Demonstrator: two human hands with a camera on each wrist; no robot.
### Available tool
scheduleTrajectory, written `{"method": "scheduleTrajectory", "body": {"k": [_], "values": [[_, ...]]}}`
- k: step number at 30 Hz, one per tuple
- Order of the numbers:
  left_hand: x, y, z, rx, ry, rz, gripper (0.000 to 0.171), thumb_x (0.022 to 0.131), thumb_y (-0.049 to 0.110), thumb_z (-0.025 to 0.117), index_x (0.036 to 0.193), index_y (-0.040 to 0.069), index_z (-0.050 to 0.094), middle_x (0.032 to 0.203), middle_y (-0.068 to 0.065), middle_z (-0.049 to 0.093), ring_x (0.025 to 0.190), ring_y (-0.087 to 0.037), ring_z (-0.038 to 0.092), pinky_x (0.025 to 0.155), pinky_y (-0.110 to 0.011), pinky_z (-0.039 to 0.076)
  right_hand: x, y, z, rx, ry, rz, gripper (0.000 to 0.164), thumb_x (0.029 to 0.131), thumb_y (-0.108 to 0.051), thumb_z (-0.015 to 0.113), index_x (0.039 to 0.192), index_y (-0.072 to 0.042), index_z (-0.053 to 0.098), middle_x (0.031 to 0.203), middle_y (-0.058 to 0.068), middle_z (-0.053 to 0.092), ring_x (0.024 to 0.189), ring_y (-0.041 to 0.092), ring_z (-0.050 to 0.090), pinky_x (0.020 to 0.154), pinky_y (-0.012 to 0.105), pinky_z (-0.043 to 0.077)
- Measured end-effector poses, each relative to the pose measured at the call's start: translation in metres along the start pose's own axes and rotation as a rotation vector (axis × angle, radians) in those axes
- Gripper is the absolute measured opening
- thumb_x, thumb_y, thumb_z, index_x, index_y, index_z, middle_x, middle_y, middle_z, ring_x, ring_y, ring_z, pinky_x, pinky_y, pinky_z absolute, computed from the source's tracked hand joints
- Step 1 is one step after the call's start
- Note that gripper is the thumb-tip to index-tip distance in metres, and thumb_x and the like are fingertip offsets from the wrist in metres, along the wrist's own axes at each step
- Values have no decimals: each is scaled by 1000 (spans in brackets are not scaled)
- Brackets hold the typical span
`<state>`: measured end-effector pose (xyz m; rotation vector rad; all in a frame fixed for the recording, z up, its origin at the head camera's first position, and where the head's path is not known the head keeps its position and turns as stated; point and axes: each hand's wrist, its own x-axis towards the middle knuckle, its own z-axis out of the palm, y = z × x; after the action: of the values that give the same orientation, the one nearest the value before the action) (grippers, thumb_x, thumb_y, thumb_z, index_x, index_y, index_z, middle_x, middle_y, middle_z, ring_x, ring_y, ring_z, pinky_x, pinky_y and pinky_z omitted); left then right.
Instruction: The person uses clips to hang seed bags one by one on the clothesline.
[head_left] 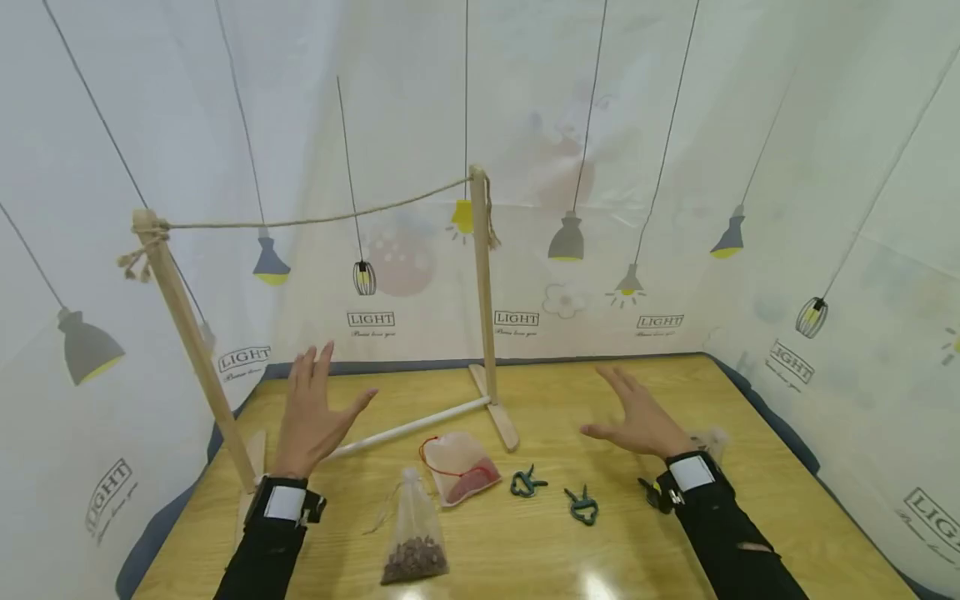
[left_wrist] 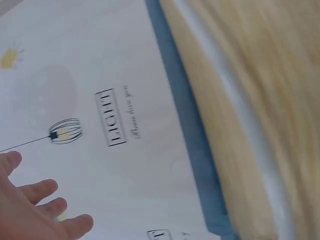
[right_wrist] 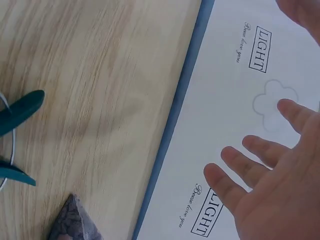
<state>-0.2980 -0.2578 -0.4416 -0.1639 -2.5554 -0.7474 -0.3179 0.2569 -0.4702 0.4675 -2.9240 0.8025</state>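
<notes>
My left hand [head_left: 311,417] is held up over the left of the table, fingers spread and holding nothing, beside the white rod [head_left: 412,429] of a wooden stand. On the right, my right hand [head_left: 641,419] hovers with spread, empty fingers. Between them lie a sheer drawstring pouch of dark bits [head_left: 415,554] and a pale pouch with a red cord [head_left: 461,468]. Two dark green clips [head_left: 528,482] [head_left: 582,505] rest to their right. A third dark clip [head_left: 656,495] is partly covered by the right wrist. Behind that wrist shows part of another sheer pouch [head_left: 716,440].
The stand has a left post [head_left: 198,350] and a right post [head_left: 483,283], with a rope [head_left: 315,222] strung between their tops. Its right foot [head_left: 495,408] stands on the wooden table [head_left: 555,400]. A printed white curtain [head_left: 645,167] surrounds the table's back and sides.
</notes>
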Motion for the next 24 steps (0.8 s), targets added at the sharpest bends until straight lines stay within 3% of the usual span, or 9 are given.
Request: {"method": "scheduleTrajectory", "body": {"k": [5,10,18,24], "values": [[-5,10,-19,-22,107,37,103,90,55,73,167,26,11,171,-19,14,159,-43,9,120,-73,23,-11,-6,1,33,-12,-43,106,84,-65,75,165,-22,21,170,23,17,152,54,20,108,81,34],[-7,18,-37,-53,261,104,101,87,48,78,166,24,20,170,-16,20,159,-39,12,125,-67,22,-20,-11,4,40,-24,-84,101,86,-57,78,164,-18,26,169,24,20,151,53,24,109,78,35],[-3,26,-63,-59,533,277,97,88,76,60,158,11,40,162,-19,39,155,-39,27,130,-55,21,-34,-13,10,77,-55,-83,93,87,-50,79,162,-21,31,166,20,29,148,51,34,107,72,43],[-6,30,-78,-82,709,344,89,89,66,65,149,2,50,154,-23,48,152,-39,34,129,-52,24,-46,-10,17,130,-127,-59,86,88,-43,81,159,-23,37,162,16,39,144,45,43,108,64,47]]}}
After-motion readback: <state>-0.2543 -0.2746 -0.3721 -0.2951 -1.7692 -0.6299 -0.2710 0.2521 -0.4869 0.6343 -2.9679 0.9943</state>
